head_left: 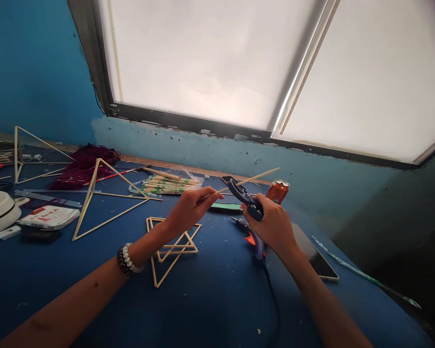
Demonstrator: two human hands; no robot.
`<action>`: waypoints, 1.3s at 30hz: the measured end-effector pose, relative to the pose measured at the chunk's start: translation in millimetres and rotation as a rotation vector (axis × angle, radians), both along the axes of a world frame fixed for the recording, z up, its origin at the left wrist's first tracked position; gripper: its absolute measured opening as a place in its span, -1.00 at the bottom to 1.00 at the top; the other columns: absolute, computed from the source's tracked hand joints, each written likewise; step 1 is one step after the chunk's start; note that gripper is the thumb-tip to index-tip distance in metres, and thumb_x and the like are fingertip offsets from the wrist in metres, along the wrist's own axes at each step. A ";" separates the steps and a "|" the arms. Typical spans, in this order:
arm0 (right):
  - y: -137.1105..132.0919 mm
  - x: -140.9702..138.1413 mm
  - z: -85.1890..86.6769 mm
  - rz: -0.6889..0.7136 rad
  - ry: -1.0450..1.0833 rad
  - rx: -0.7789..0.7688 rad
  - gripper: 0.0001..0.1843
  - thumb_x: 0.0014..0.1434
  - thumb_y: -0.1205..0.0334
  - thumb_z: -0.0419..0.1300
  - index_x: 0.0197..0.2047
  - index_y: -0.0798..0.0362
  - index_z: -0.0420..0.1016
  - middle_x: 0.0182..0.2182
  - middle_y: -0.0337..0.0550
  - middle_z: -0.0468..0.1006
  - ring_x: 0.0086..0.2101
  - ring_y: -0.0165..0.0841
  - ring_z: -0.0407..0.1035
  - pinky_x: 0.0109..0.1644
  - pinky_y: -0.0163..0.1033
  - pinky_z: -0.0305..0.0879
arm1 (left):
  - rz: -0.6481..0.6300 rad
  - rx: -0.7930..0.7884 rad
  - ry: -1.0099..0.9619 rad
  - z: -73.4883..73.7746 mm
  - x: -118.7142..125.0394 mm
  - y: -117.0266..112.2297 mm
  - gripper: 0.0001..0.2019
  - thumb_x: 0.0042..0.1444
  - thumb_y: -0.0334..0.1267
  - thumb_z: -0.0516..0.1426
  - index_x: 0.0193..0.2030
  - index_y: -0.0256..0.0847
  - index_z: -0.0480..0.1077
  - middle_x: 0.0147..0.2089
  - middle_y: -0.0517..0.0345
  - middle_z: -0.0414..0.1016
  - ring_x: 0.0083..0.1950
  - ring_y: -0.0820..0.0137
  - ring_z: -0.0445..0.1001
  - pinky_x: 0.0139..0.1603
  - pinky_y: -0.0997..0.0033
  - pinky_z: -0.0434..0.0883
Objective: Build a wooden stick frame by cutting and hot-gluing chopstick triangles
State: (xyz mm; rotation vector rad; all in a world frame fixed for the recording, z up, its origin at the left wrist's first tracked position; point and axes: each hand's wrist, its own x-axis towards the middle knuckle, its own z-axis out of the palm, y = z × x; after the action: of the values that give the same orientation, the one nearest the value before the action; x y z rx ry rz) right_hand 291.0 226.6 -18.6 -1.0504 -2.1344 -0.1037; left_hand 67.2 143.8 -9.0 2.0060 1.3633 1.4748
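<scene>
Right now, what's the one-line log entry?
left hand: pinches stick; right hand: grips hand tool; hand tool: at stick; can: beyond right hand

I look out from a camera on my own head, facing forward and down over the blue table (217, 309). Its far edge, by the wall (188, 142) and the window (203, 63), slopes down to the right across my view. My left hand (193, 208) and right hand (271, 220) are nearer than that edge, about mid-view.
</scene>
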 end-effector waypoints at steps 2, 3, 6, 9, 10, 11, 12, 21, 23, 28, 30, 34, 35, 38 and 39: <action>-0.1 0.9 -0.8 -0.019 -0.033 0.034 -0.71 0.24 -0.05 0.12 -0.29 0.01 0.36 -0.41 -0.17 0.54 -0.44 -0.30 0.38 -0.37 -0.26 0.08 | -0.007 -0.007 0.004 -1.5 -1.2 1.8 -0.60 0.37 0.04 0.03 -0.06 -0.22 0.55 -0.55 0.33 0.12 -0.56 0.52 0.00 -0.51 0.46 -0.03; -0.2 1.2 -1.1 -0.024 -0.052 0.051 -0.71 0.24 -0.05 0.12 -0.30 0.01 0.36 -0.42 -0.18 0.54 -0.44 -0.30 0.38 -0.37 -0.26 0.07 | -0.010 -0.011 0.005 -2.3 -1.8 2.7 -0.59 0.37 0.04 0.03 -0.05 -0.21 0.55 -0.54 0.33 0.12 -0.56 0.52 0.01 -0.51 0.46 -0.04; -0.3 1.1 -1.6 -0.039 -0.093 0.097 -0.71 0.25 -0.06 0.12 -0.30 0.01 0.38 -0.42 -0.19 0.54 -0.44 -0.30 0.38 -0.37 -0.26 0.06 | -0.017 -0.020 0.014 -4.6 -3.5 5.1 -0.59 0.38 0.06 0.01 -0.04 -0.20 0.54 -0.54 0.33 0.09 -0.55 0.51 -0.01 -0.50 0.46 -0.05; -0.1 0.6 -1.6 -0.044 -0.086 0.150 -0.71 0.24 -0.04 0.13 -0.27 0.02 0.41 -0.38 -0.16 0.56 -0.40 -0.28 0.42 -0.35 -0.25 0.08 | -0.023 -0.017 0.030 -5.9 -5.1 7.0 -0.58 0.39 0.06 -0.02 -0.06 -0.19 0.52 -0.53 0.34 0.07 -0.54 0.51 -0.01 -0.48 0.45 -0.03; -0.1 0.6 -1.3 -0.046 -0.077 0.169 -0.73 0.24 -0.03 0.14 -0.26 0.02 0.41 -0.37 -0.15 0.56 -0.38 -0.28 0.43 -0.35 -0.25 0.09 | -0.024 -0.016 0.037 -6.0 -5.5 7.5 -0.58 0.39 0.06 -0.02 -0.06 -0.19 0.52 -0.52 0.33 0.09 -0.53 0.50 0.01 -0.47 0.45 -0.02; -0.2 0.5 -1.0 -0.051 -0.068 0.183 -0.74 0.23 -0.01 0.15 -0.27 0.03 0.41 -0.37 -0.15 0.56 -0.37 -0.27 0.43 -0.34 -0.25 0.09 | -0.024 -0.018 0.046 -6.0 -5.6 7.9 -0.58 0.39 0.06 -0.03 -0.07 -0.19 0.51 -0.51 0.32 0.10 -0.52 0.50 0.01 -0.46 0.45 -0.01; -0.3 0.6 -0.6 -0.058 -0.062 0.191 -0.75 0.22 0.00 0.16 -0.27 0.03 0.41 -0.37 -0.15 0.56 -0.37 -0.27 0.43 -0.34 -0.25 0.09 | -0.025 -0.022 0.056 -5.9 -5.7 8.0 -0.58 0.39 0.06 -0.03 -0.07 -0.19 0.51 -0.50 0.32 0.11 -0.52 0.50 0.02 -0.46 0.45 0.00; -3.6 1.4 2.4 -0.088 -0.076 0.158 -0.72 0.21 -0.03 0.16 -0.30 0.03 0.38 -0.41 -0.15 0.56 -0.43 -0.29 0.40 -0.39 -0.28 0.04 | -0.029 -0.067 0.067 -6.1 -4.4 6.2 -0.56 0.39 0.08 -0.05 -0.03 -0.20 0.51 -0.51 0.32 0.07 -0.53 0.49 0.00 -0.49 0.47 -0.01; -3.8 0.7 2.0 -0.080 -0.075 0.126 -0.67 0.25 -0.08 0.11 -0.32 0.02 0.37 -0.44 -0.16 0.55 -0.47 -0.31 0.38 -0.41 -0.28 0.00 | -0.038 -0.072 0.055 -6.4 -4.6 6.6 -0.55 0.38 0.09 -0.04 -0.03 -0.19 0.52 -0.52 0.33 0.06 -0.54 0.50 -0.02 -0.50 0.47 -0.02; -2.7 -1.7 0.0 -0.094 -0.066 0.060 -0.52 0.30 -0.21 0.03 -0.43 0.01 0.35 -0.59 -0.18 0.46 -0.55 -0.33 0.32 -0.42 -0.27 -0.06 | -0.051 -0.070 0.055 -6.5 -5.1 6.8 -0.53 0.37 0.12 -0.03 -0.08 -0.20 0.53 -0.52 0.31 0.07 -0.53 0.49 0.02 -0.49 0.47 -0.01; -2.6 -1.9 0.2 -0.087 -0.047 0.044 -0.50 0.30 -0.21 0.03 -0.47 0.00 0.33 -0.61 -0.19 0.43 -0.57 -0.35 0.29 -0.42 -0.26 -0.07 | -0.057 -0.071 0.060 -5.8 -4.7 5.8 -0.54 0.37 0.11 -0.03 -0.10 -0.20 0.53 -0.51 0.30 0.09 -0.52 0.49 0.03 -0.48 0.46 0.00; -4.5 -0.8 3.9 -0.056 -0.009 -0.023 -0.50 0.28 -0.21 0.02 -0.49 0.01 0.26 -0.63 -0.22 0.37 -0.58 -0.39 0.16 -0.42 -0.26 -0.08 | -0.146 -0.068 -0.042 -2.7 -3.4 3.0 -0.49 0.40 0.09 -0.10 -0.20 -0.22 0.51 -0.49 0.27 0.08 -0.50 0.48 0.05 -0.45 0.44 0.05; -5.1 -0.4 5.1 -0.045 -0.002 -0.046 -0.49 0.28 -0.21 0.02 -0.50 0.01 0.23 -0.63 -0.23 0.36 -0.58 -0.40 0.13 -0.42 -0.27 -0.08 | -0.168 -0.075 -0.092 -1.7 -3.3 2.4 -0.46 0.41 0.10 -0.14 -0.24 -0.23 0.50 -0.50 0.27 0.06 -0.50 0.47 0.04 -0.44 0.43 0.05; -5.9 0.0 7.3 -0.021 0.019 -0.106 -0.47 0.27 -0.23 0.01 -0.52 0.01 0.18 -0.64 -0.25 0.32 -0.57 -0.42 0.04 -0.41 -0.27 -0.07 | -0.186 -0.111 -0.182 0.6 -4.1 1.3 -0.40 0.40 0.13 -0.22 -0.33 -0.23 0.45 -0.53 0.27 0.03 -0.51 0.46 0.02 -0.44 0.42 0.06; -5.7 0.0 7.5 -0.022 0.020 -0.117 -0.47 0.26 -0.24 0.01 -0.52 0.02 0.18 -0.64 -0.26 0.31 -0.57 -0.42 0.03 -0.41 -0.26 -0.07 | -0.187 -0.117 -0.176 0.9 -4.6 1.3 -0.41 0.40 0.12 -0.20 -0.36 -0.22 0.43 -0.52 0.26 0.06 -0.50 0.45 0.04 -0.44 0.43 0.07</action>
State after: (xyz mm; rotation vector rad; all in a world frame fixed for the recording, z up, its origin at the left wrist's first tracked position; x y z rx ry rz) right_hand 291.0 220.9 -11.0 -1.1379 -2.1324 0.0215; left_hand 62.7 145.1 -8.2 1.8298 1.1306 1.4160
